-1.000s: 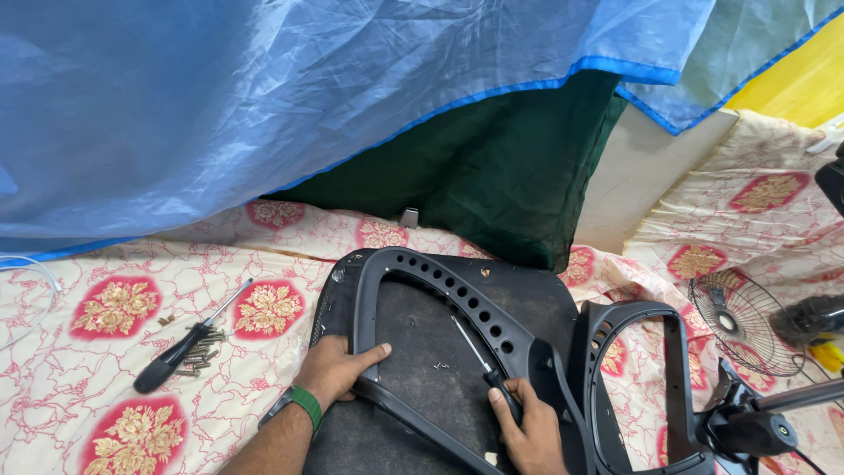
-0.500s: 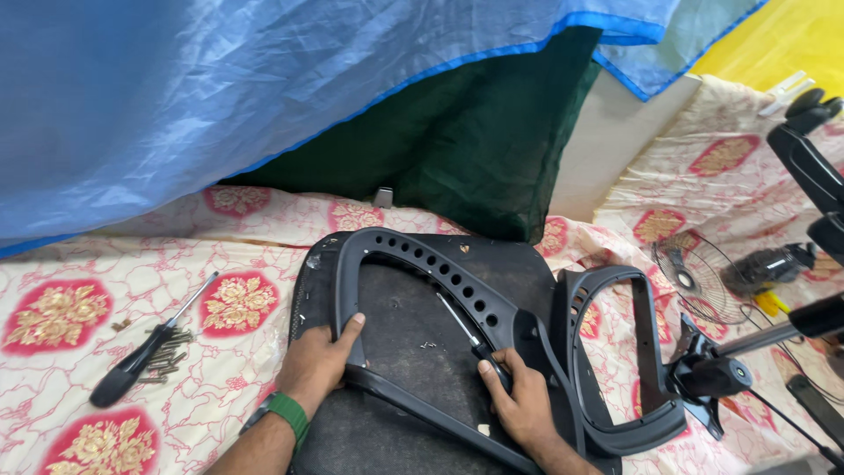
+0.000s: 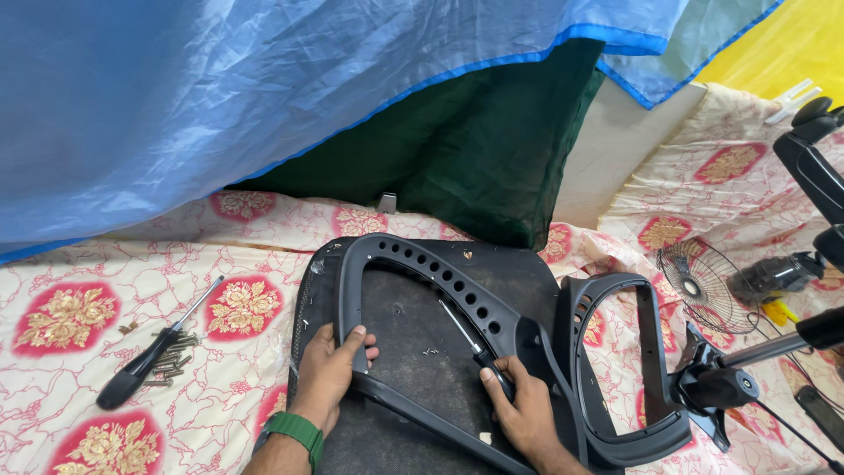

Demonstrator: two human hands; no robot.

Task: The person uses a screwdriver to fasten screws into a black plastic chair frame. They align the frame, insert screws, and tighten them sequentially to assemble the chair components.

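Observation:
A black chair seat [image 3: 422, 334] lies upside down on a patterned sheet. On it rests a dark grey perforated armrest frame [image 3: 413, 264]. My left hand [image 3: 330, 374] presses on the frame's left bar, fingers curled over it. My right hand [image 3: 527, 405] grips the handle of a slim screwdriver [image 3: 462, 330], whose shaft points up and left across the seat's underside, inside the frame loop. A green band sits on my left wrist.
A second armrest loop [image 3: 629, 369] lies right of the seat. A black-handled screwdriver [image 3: 141, 365] and several loose screws [image 3: 171, 356] lie at left. A small fan [image 3: 703, 286], black chair parts [image 3: 818, 167] and a metal base [image 3: 730, 383] crowd the right. Blue netting hangs above.
The view has shifted, so everything sits further left and lower. My hands keep their hold on the frame and the screwdriver, with the right hand a little lower.

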